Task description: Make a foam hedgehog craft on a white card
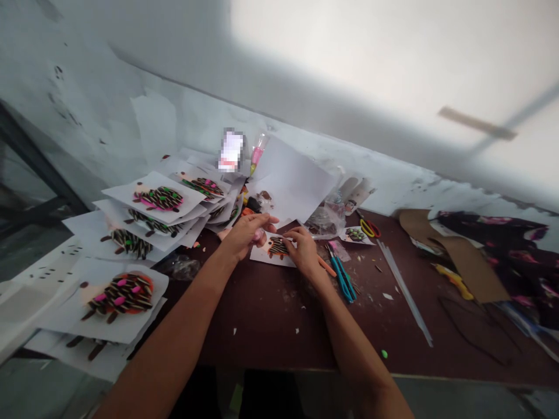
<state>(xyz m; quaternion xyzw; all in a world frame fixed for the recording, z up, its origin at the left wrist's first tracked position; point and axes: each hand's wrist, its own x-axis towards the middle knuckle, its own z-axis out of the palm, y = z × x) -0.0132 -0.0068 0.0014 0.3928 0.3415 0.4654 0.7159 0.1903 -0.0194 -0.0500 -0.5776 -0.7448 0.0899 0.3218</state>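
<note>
A white card (pixel 257 255) with a small hedgehog figure (pixel 278 247), dark striped pieces on an orange body, lies on the table between my hands. My left hand (pixel 250 234) is above the card's left edge, its index finger extended and the other fingers curled around a small pinkish lump (pixel 260 237), which may be in clear plastic. Fingertips of my right hand (pixel 303 247) are pinched together at the right side of the hedgehog; whatever they hold is hidden. Near my right wrist lie an orange stick (pixel 326 266) and teal-handled scissors (pixel 345 280).
Stacked sheets with finished-looking hedgehogs (pixel 158 199) fill the left side. A phone (pixel 231 150) leans at the wall. Clear plastic bags (pixel 325 220), red-yellow scissors (pixel 370 227), clear strips (pixel 406 294), a yellow cutter (pixel 454 281) and brown cardboard (pixel 465 265) lie rightward.
</note>
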